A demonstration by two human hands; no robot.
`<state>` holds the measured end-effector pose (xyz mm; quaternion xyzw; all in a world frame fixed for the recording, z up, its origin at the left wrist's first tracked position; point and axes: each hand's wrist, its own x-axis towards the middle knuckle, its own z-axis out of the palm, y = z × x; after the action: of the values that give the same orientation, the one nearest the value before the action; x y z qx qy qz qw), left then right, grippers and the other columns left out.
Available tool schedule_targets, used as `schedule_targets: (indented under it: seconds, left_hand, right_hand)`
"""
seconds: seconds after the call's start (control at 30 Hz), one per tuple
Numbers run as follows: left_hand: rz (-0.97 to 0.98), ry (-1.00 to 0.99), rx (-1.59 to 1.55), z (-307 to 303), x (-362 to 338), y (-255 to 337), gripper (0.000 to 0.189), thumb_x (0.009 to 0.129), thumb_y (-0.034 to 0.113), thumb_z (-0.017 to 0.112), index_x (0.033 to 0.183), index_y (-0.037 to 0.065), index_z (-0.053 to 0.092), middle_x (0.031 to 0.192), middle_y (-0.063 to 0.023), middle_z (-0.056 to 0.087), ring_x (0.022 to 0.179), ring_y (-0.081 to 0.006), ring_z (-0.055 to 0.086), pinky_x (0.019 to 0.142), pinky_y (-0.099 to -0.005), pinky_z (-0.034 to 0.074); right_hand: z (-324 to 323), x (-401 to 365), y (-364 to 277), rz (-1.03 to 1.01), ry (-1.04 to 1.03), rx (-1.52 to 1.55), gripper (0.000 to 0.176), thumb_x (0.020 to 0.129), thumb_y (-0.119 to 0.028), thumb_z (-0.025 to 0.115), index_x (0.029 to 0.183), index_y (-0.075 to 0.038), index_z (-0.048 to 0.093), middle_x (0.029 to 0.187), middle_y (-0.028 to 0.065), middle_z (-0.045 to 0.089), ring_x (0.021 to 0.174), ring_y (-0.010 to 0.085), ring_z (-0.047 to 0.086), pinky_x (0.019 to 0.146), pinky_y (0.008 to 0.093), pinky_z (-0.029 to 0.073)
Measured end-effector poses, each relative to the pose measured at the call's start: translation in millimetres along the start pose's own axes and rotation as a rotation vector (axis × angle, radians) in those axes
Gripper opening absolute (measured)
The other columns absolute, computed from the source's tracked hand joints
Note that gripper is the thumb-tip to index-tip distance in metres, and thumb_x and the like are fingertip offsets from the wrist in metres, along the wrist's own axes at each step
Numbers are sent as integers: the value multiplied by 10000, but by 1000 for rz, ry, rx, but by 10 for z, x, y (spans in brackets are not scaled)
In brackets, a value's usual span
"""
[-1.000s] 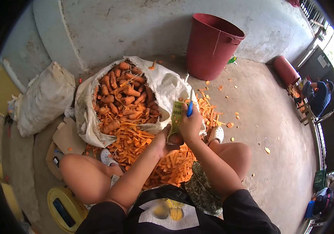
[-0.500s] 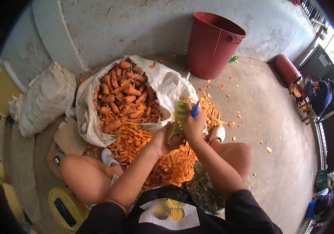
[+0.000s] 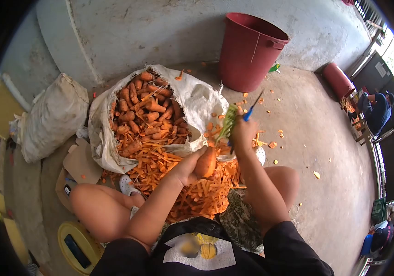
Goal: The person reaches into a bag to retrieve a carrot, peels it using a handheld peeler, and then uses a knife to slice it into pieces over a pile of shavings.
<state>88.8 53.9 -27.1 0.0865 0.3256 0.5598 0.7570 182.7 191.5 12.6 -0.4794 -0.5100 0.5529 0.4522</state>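
My left hand is wrapped round a carrot, above a heap of orange peelings between my legs. To its right, my right hand is closed on a green peeler, blurred by motion, and on a blue-handled knife whose blade points up and away. The peeler and the carrot are apart. In front lies an open white sack full of unpeeled carrots, with peelings spilling from its mouth.
A red bin stands by the wall. On the left are a full white sack, cardboard and a yellow lid bearing a phone. Scraps dot the floor. A person in blue sits far right near another red bin.
My right hand has moved right and up with the peeler and knife, away from the left hand. The carrot in my left hand now shows clearly.
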Motion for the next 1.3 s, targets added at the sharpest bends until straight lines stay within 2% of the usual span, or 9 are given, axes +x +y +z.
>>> schedule_targets:
  seconds: [0.27, 0.37, 0.43, 0.63, 0.9, 0.97, 1.0, 1.07, 1.3]
  left_hand:
    - [31, -19, -20, -168, 94, -43, 269, 901, 253, 332, 966, 68, 516, 794, -66, 586, 652, -169, 590, 557, -279, 498]
    - [110, 65, 143, -203, 160, -93, 304, 908, 288, 335, 995, 47, 498, 792, -63, 584, 648, -170, 594, 557, -289, 506]
    - [-50, -73, 292, 55, -25, -85, 344, 907, 336, 359, 1023, 33, 475, 828, -68, 579, 681, -176, 600, 574, -304, 517]
    - [-27, 73, 22, -5, -1, 2, 312, 907, 316, 372, 1066, 57, 445, 805, -56, 539, 811, -192, 586, 606, -340, 526]
    - [28, 45, -163, -135, 128, -37, 304, 895, 283, 326, 964, 52, 511, 818, -61, 580, 661, -160, 586, 551, -289, 510]
    - [-2, -607, -172, -476, 290, -58, 333, 904, 314, 328, 973, 41, 506, 804, -71, 584, 675, -165, 600, 576, -300, 517]
    - [-2, -607, -173, -387, 245, -60, 333, 904, 314, 328, 973, 41, 506, 804, -71, 584, 675, -165, 600, 576, -300, 517]
    - [24, -4, 233, -54, 70, -79, 363, 904, 352, 350, 972, 26, 494, 772, -95, 582, 646, -176, 601, 581, -309, 519]
    - [-8, 90, -84, 80, -60, 41, 335, 887, 356, 409, 981, 46, 495, 786, -89, 583, 626, -190, 596, 569, -333, 523]
  right_hand:
    - [240, -520, 195, -456, -31, -585, 235, 858, -220, 489, 804, -1, 556, 591, 171, 546, 534, 323, 532, 504, 396, 387]
    - [160, -65, 359, -201, 71, -417, 250, 862, -211, 474, 758, 5, 544, 594, 173, 551, 523, 324, 527, 508, 405, 388]
    - [-5, 221, 354, -280, 244, -544, 298, 857, -235, 497, 691, 12, 519, 511, 54, 465, 468, 132, 439, 463, 310, 346]
    - [61, -41, 5, 30, -6, 30, 291, 884, -233, 448, 758, 8, 550, 589, 69, 551, 514, 123, 527, 470, 316, 391]
    - [222, -501, 249, -413, -58, -455, 261, 862, -211, 493, 712, 2, 494, 552, 109, 528, 465, 174, 471, 481, 348, 370]
    - [213, -371, 260, -408, -44, -500, 273, 866, -217, 484, 714, 8, 505, 546, 105, 521, 464, 181, 472, 485, 355, 372]
    - [178, -234, 236, -303, -4, -443, 280, 871, -219, 474, 720, 11, 521, 543, 94, 518, 470, 176, 481, 485, 347, 379]
    - [59, 65, 270, -81, 73, -283, 291, 879, -220, 457, 736, 17, 547, 542, 74, 516, 481, 164, 499, 476, 327, 392]
    - [34, -99, 86, 19, -80, 52, 289, 897, -227, 432, 785, 11, 553, 617, 63, 550, 503, 116, 513, 459, 268, 417]
